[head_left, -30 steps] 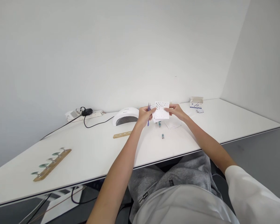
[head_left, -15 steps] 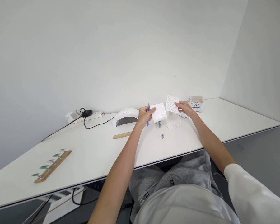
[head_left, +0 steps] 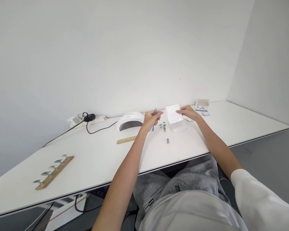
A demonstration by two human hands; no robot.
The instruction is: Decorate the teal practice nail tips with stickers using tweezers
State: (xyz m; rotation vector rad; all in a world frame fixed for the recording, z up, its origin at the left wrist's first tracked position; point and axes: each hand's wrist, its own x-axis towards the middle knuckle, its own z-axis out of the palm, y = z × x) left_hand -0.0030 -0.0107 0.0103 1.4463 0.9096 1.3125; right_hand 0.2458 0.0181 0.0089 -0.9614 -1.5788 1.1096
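My left hand [head_left: 149, 121] is closed around a pair of purple tweezers [head_left: 155, 112], which point upward. To its right, my right hand [head_left: 188, 111] pinches a small stack of white nail sticker sheets [head_left: 172, 113] by its right edge. Below the stack, another white sheet [head_left: 178, 130] with small marks lies on the table. Several teal false nails on small stands [head_left: 164, 127] are just left of that sheet. Closer to me sits one more teal piece [head_left: 168, 141], apart from the others.
A white nail lamp [head_left: 133, 115] stands left of my hands, with a wooden strip [head_left: 126, 140] before it. Far left is a wooden bar [head_left: 55, 175] holding several nails on stands. Cables and a black plug [head_left: 89, 117] lie behind; an open box [head_left: 202, 105] stands at right.
The white sheet that was in my left hand has passed to my right hand, stacked with the dotted one. My left hand keeps only the tweezers.
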